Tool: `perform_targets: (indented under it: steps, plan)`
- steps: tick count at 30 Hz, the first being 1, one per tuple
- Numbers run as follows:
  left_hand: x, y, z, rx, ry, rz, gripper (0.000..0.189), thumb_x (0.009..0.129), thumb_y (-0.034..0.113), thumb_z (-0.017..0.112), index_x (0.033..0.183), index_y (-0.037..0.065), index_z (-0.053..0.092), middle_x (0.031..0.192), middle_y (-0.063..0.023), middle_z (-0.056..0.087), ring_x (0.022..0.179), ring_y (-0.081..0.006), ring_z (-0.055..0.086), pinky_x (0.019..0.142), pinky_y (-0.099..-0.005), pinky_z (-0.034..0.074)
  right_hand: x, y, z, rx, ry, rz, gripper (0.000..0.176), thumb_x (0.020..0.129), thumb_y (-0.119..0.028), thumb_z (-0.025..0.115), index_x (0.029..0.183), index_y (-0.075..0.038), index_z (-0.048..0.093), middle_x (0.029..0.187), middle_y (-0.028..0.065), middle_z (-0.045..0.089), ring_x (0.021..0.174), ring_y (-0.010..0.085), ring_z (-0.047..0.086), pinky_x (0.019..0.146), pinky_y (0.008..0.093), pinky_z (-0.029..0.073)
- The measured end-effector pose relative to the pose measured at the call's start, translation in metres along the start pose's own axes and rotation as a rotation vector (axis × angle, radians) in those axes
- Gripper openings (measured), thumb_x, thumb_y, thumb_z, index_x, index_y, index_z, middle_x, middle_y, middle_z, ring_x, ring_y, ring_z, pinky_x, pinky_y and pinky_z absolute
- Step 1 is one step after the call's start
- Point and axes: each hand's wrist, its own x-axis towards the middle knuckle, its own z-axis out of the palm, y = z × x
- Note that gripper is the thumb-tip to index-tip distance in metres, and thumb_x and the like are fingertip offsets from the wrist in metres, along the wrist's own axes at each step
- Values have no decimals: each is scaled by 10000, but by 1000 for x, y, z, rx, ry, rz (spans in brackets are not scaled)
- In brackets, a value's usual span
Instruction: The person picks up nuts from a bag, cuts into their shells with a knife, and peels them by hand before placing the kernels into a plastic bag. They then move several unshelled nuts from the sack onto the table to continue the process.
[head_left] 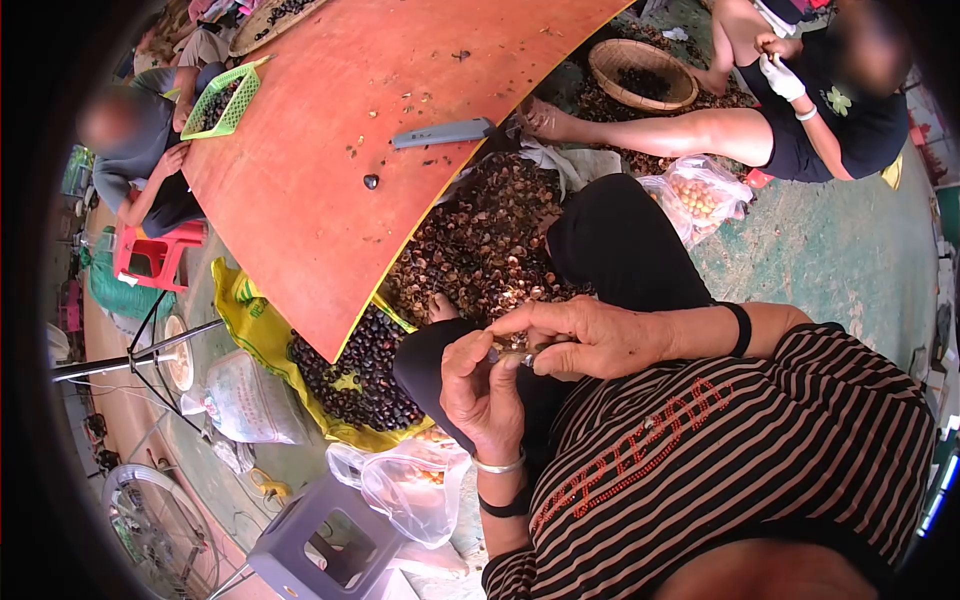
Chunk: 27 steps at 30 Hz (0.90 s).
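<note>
My left hand (484,392), with a silver bangle on its wrist, is closed with thumb and fingers pinched on a small nut, mostly hidden by the fingertips. Against it my right hand (595,338), with a black band on the wrist, is closed too. A tiny shiny piece (527,361) shows by the right thumb; I cannot make out what it is. Both hands meet above my lap. Below and beyond them lies a heap of brown shells (475,240). Left of my knee, dark round nuts (358,370) fill an opened yellow sack (245,312).
An orange board (330,130) carries a grey tool-like piece (442,133) and one dark nut (371,181). Plastic bags (410,490) (697,195), a grey stool (325,545) and a wicker basket (643,75) stand around. Two people sit nearby, one by a green basket (222,100), one with a white glove.
</note>
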Motion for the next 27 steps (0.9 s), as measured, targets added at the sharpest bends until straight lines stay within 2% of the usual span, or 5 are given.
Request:
perform_targets:
  steps: [7,10,15,18,27]
  plan:
    - [-1,2,-4,176,-31,24,289,794,-94,656,1049,-9,552,1036,-84,539,907,-133,538,818,-242,454,1,6,2,-98,46,-44,439,820,-63,579,1255,-64,520,865,97,649,768,194,635,716,305,486]
    - [-2,2,-5,291,-43,66,275,803,-93,644,1049,-13,550,1022,-86,543,877,-130,539,793,-236,459,3,11,3,-96,33,-101,390,907,-29,491,1297,-45,484,647,-18,487,577,48,446,532,229,399]
    - [-6,18,5,157,-139,34,255,809,-4,679,1027,-6,548,974,-114,581,845,-135,549,756,-235,455,26,58,-10,-49,205,-44,355,892,-26,486,1244,-26,530,1044,53,616,946,81,555,845,230,448]
    - [-2,19,8,-200,13,-249,326,860,143,658,1115,7,506,981,-143,604,785,-150,551,720,-249,464,25,56,-19,172,261,17,334,880,-62,539,1211,-26,536,795,-24,561,692,20,472,631,205,420]
    - [5,-6,2,-217,69,-99,296,829,56,672,1089,19,534,1079,-87,547,822,-154,566,767,-284,489,4,6,3,404,-46,90,562,874,-74,582,1383,-27,348,756,-32,520,658,23,461,588,186,395]
